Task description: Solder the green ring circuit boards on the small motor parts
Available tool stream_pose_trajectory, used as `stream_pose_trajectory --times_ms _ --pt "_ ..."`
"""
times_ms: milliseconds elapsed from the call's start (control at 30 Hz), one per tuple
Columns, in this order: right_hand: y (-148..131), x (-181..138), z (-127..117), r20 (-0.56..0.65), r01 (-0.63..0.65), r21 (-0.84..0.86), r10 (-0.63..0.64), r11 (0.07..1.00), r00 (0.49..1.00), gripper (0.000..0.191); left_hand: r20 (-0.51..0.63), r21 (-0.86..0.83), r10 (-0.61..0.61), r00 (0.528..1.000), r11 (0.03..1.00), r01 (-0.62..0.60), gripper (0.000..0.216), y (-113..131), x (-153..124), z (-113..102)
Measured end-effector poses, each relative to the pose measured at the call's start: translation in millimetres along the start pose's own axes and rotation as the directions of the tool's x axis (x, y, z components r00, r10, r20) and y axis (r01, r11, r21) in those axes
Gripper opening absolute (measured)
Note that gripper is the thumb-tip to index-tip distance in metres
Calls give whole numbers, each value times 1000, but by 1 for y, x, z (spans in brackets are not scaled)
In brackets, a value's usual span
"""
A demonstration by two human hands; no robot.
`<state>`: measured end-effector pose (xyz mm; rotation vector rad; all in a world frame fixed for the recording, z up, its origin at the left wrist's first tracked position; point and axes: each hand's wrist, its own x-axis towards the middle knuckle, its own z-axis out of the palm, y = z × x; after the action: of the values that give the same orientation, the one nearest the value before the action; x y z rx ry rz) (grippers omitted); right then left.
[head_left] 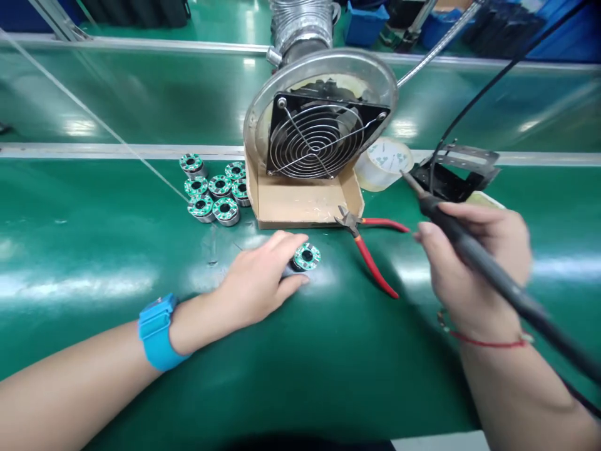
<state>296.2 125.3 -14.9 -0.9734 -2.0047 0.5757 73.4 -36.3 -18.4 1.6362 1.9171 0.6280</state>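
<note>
**Hand and Workpiece Positions at the Desk**

My left hand (256, 282) is clenched around a short metal cylinder topped by a ring-shaped green circuit board (307, 257). My thumb lies below it and my fingers lie above it. The part stands on the glossy green desk (94, 338), directly ahead of my left hand, with its dark central hole facing up.

My right hand (474, 263) grips a slim black soldering iron (498, 279) like a pen. Its narrow metal tip points forward and left, well apart from the part. The iron's black cable runs back past my right forearm.

Seven matching green ring-and-cylinder parts (211, 191) stand in a tight cluster left of centre. A pair of red-handled diagonal cutters (373, 263) lies between my hands, its steel jaws against the corner of a shallow cardboard tray (300, 203). The tray holds a round metal fume extractor (314, 138) with a black square frame and a wire fan guard. A ribbed silver duct (300, 22) rises behind it.

To the right, a roll of clear tape (382, 164) leans beside the tray, near a black metal iron stand (451, 178). A bright blue wrist strap (157, 332) circles my left wrist, and a thin red cord (491, 342) circles my right.
</note>
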Motion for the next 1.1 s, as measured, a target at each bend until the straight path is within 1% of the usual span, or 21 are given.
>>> stream_pose_trajectory --times_ms 67,133,167,233,300,333,433,533,600,667,733,767,800,867,900,933,967,1033,1100 --pt "-17 -19 0 -18 10 106 -8 994 1000 15 -9 14 36 999 999 -36 34 0 1 2" --pt "-31 -41 1 10 52 247 -56 968 998 10 -57 -34 67 996 997 -69 28 -1 1 3" --pt "-37 -50 2 31 62 300 -75 952 997 11 -91 -59 82 993 994 -87 28 -3 1 3" --pt "-43 -65 3 74 52 350 -83 935 994 15 -149 -90 111 983 988 -126 31 -4 0 3" --pt "-45 -73 3 110 31 344 -73 938 991 17 -177 -101 139 974 982 -159 35 -5 -1 2" --pt "-45 -75 2 124 31 337 -77 941 989 17 -185 -102 150 971 980 -171 37 -5 -2 2" --pt "-47 -77 1 159 84 293 -135 953 978 18 -199 -99 173 965 976 -196 41 -3 -4 2" --pt "-50 -75 0 169 136 222 -176 965 970 18 -208 -92 186 960 974 -208 41 -3 -6 2" --pt "-53 -73 0 195 143 194 -181 970 964 17 -215 -84 187 959 974 -209 40 -3 -6 3" --pt "-56 -71 0 233 157 202 -203 967 951 13 -220 -78 186 957 975 -208 39 -4 -6 4" --pt "-57 -69 -1 286 199 247 -267 948 920 7 -225 -76 187 956 975 -209 40 -5 -5 4" --pt "-57 -68 -1 281 223 259 -294 940 914 7 -228 -78 186 956 975 -208 39 -5 -5 4" --pt "-56 -67 -2 245 252 249 -313 935 918 11 -233 -80 186 954 975 -210 38 -5 -5 4" --pt "-50 -66 -2 110 285 147 -302 947 947 24 -248 -87 189 950 972 -217 38 -6 -6 3" --pt "-46 -64 -1 38 273 77 -276 959 960 33 -255 -94 195 947 970 -225 37 -6 -6 2" --pt "-42 -61 0 -9 252 17 -252 968 968 42 -262 -103 202 944 966 -235 38 -6 -6 2" --pt "-36 -56 1 -4 228 -34 -228 973 974 46 -266 -117 209 941 962 -247 38 -6 -7 1" --pt "-23 -44 4 107 209 -111 -197 972 974 41 -275 -162 220 936 949 -270 39 -7 -7 0" --pt "-8 -31 9 239 249 -156 -208 956 949 33 -276 -216 224 935 933 -288 39 -7 -8 -1"
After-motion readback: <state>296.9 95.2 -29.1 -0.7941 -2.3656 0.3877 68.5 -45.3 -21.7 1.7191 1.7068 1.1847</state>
